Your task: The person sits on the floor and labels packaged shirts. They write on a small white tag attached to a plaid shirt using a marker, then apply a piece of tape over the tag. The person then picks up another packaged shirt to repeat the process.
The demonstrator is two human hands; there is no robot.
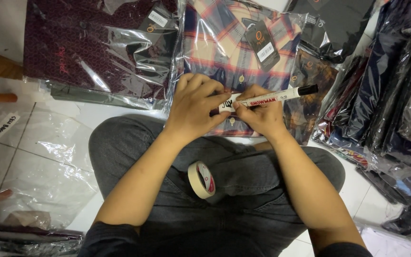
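The left hand (193, 107) pinches the white end of a marker (268, 97), and the right hand (261, 114) grips its barrel beside it, the hands touching. The marker lies nearly level, black cap to the right and slightly up, above a bagged plaid shirt (224, 43). A tape roll (201, 179) rests on the lap.

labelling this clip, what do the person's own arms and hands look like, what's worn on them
Both the left hand and the right hand are bare: no gloves, rings or watch visible. The forearms are uncovered, with dark sleeves pushed up near the elbows. Fingernails look short and unpainted.
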